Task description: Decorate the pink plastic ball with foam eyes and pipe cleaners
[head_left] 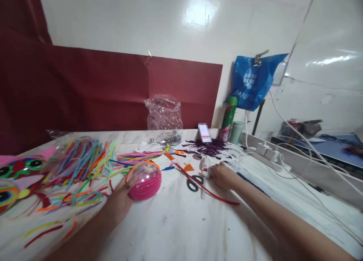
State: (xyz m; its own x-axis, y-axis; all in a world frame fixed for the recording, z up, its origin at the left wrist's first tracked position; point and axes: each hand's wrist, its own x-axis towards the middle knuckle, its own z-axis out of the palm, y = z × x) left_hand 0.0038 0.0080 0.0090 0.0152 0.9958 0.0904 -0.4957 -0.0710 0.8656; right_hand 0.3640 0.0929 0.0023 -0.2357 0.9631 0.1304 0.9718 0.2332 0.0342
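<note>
Cupped around a clear plastic ball [145,184] at lower centre: left hand [120,198]. Smooth shell, fuzzy pink coil inside. Right of centre, right hand [222,176] palm-down against a small clear tool [204,165], hold impossible to tell. Between both hands, nearer the right: black-handled scissors [194,183], beside a thin red pipe cleaner [218,196] lying diagonally.

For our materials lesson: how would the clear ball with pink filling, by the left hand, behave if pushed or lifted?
Round, the clear ball would probably roll on the flat table unless steadied, as the left hand does. Its glossy shell looks smooth, perhaps slippery. Likely light: mostly fuzzy pink filling.
</note>
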